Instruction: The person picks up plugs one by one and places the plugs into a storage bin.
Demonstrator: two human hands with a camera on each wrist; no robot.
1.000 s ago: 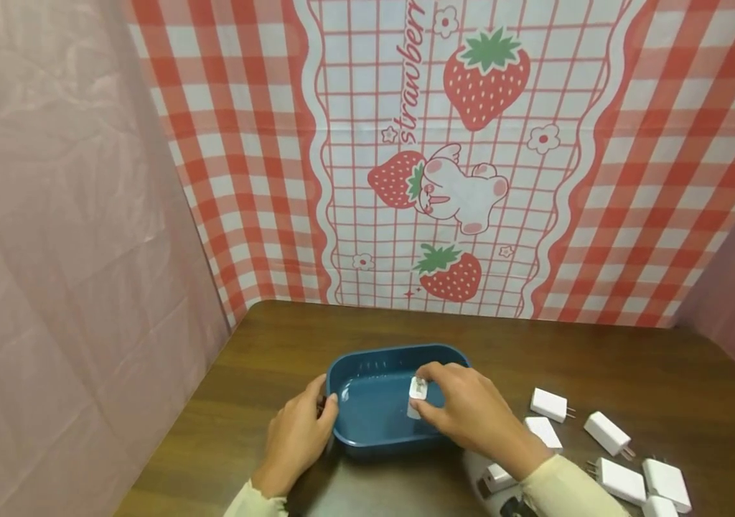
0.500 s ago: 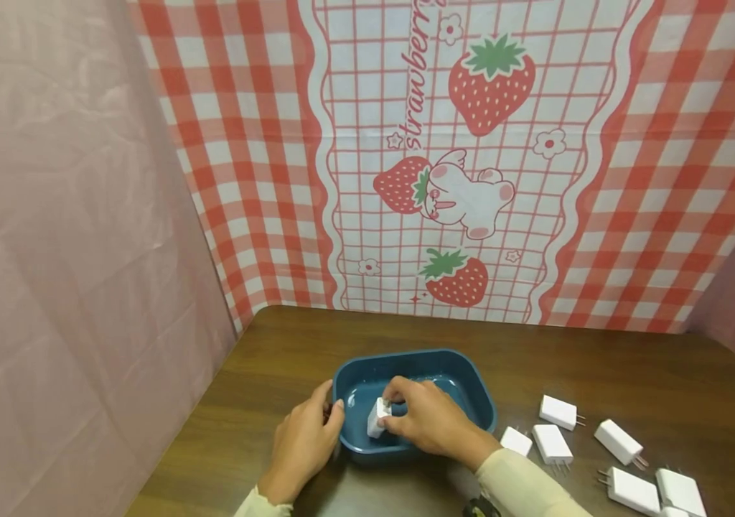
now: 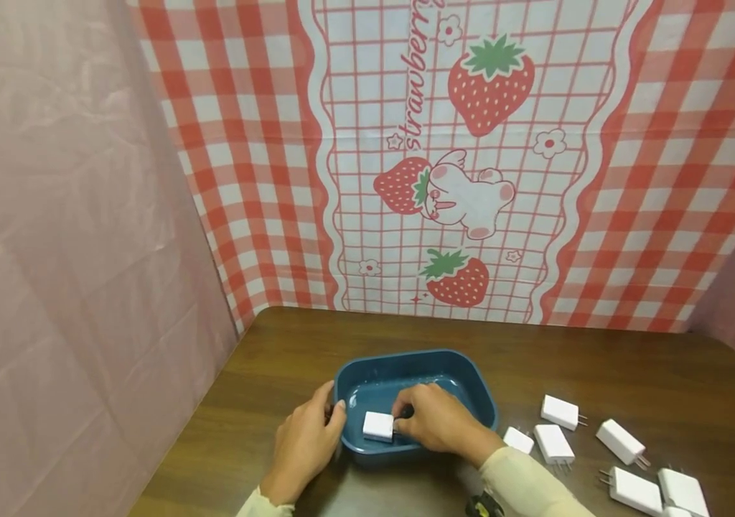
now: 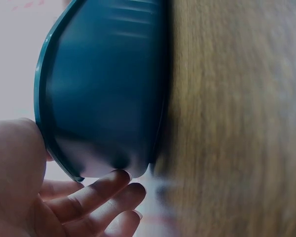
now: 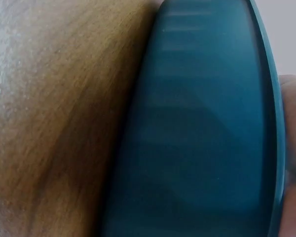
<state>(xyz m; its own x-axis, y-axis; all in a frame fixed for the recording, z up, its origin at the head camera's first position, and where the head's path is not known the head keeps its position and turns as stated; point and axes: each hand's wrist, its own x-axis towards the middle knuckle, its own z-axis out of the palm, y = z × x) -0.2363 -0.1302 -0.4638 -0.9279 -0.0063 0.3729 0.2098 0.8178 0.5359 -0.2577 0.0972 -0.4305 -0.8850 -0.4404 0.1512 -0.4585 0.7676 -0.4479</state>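
In the head view, a white plug charger lies on its side on the floor of a blue tub, near its front left. My right hand reaches over the tub's front rim, with thumb and forefinger pinched at the charger's prong end. At the tub's left end, my left hand holds the rim. The left wrist view shows the fingers of that hand bent against the outer wall. Only part of the right hand shows beyond the rim in the right wrist view; its fingertips are hidden there.
More white chargers lie on the wooden table right of the tub, including one charger at the back and another charger nearer the front. A dark object sits by the right sleeve. A checked strawberry cloth hangs behind.
My right hand has moved left and down inside the tub. The charger it held upright now lies flat on the tub floor. The left hand stays at the rim.
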